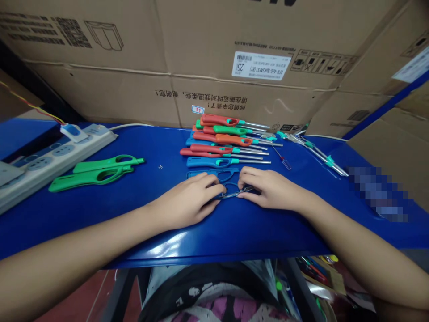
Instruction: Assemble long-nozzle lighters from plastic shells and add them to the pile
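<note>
Near the table's front edge, my left hand (197, 197) has its fingers closed on a blue lighter shell half (231, 184), its grip end hidden under the palm. Opposite it, my right hand (271, 185) pinches a thin metal tube (247, 189) at the shell's front end. Silvery and clear inner parts (229, 195) show between the two sets of fingertips, too small to tell apart. Just behind the hands lies another blue shell half (214, 172), flat on the table. Beyond that, several assembled stick lighters (219, 141) in red, orange, green and blue form a pile, tubes pointing right.
Two green shell halves (97, 174) lie at left, beside a white power strip (56, 156). Tiny metal pins (160, 167) rest nearby. Right of the pile are a small screwdriver (285, 163) and metal tubes with teal fittings (318, 154). A cardboard box (134, 85) stands behind the table.
</note>
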Tool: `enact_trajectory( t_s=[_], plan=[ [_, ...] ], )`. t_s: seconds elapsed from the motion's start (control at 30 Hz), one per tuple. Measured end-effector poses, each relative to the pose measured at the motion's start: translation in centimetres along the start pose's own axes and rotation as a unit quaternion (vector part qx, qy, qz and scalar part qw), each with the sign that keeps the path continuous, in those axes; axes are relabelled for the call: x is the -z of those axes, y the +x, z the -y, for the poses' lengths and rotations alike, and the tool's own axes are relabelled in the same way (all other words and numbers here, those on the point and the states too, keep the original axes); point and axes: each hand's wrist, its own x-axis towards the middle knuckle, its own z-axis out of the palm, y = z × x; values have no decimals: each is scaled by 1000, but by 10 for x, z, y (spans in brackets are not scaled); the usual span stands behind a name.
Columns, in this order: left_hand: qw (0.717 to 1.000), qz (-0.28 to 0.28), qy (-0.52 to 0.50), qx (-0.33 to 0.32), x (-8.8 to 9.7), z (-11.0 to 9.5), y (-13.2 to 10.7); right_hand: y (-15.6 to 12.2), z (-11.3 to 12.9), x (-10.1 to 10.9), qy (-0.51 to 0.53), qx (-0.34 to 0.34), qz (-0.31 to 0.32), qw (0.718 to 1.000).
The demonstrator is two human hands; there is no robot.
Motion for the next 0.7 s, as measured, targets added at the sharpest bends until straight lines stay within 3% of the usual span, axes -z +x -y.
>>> enact_trajectory(
  t_s=[0.7],
  plan=[
    [1000,1,4,-5,0,0,0,-1,1,3,9,2,19,1000]
  ],
)
